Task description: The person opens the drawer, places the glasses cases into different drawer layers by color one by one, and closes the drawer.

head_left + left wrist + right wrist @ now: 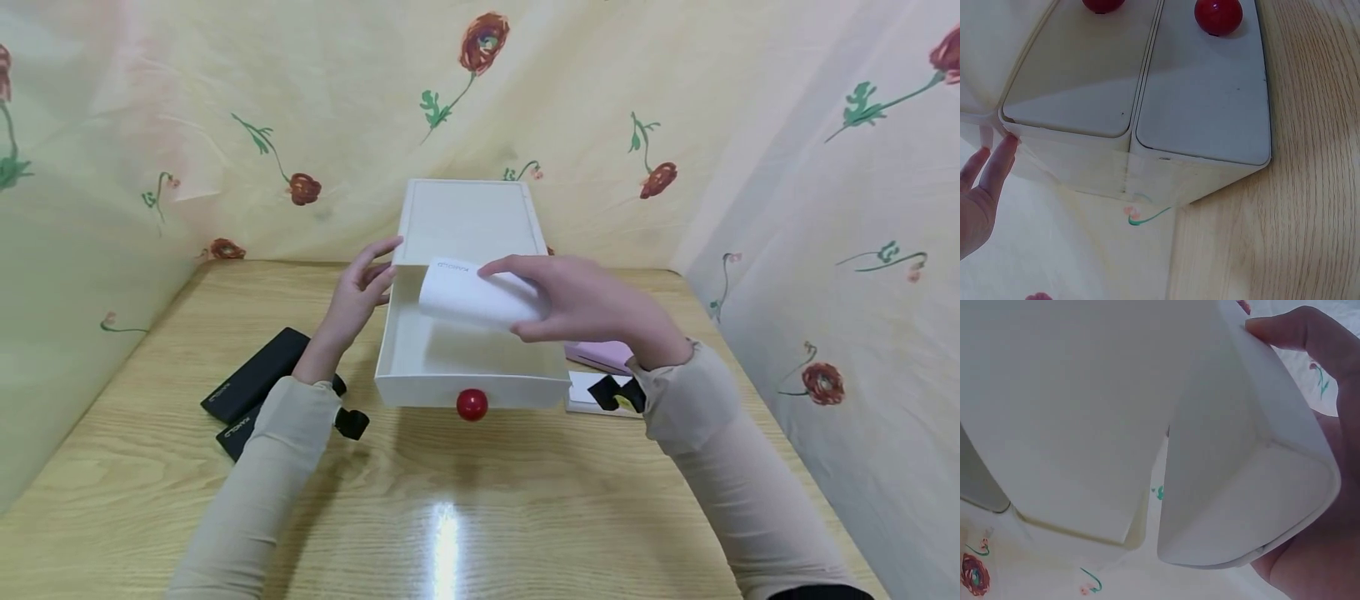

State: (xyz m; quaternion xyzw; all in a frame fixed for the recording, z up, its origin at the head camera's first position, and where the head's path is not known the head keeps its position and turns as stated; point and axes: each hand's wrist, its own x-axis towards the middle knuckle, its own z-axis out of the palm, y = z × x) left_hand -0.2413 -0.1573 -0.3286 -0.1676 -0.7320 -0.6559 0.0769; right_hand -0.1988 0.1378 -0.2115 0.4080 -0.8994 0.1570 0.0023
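While the left hand (363,279) lies loosely extended against the white drawer cabinet (468,217), the right hand (588,304) grips a white lettered case (480,293) above the pulled-out drawer (420,392), apparently mid-transfer, next move likely calling for clearance from its walls.

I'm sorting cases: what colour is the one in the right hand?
The case is white, shown best in the head view.

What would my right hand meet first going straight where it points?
Your right hand would carry its white lettered case leftward, probably into the drawer's left wall first; if it's held higher, perhaps your left hand. Depth is unclear.
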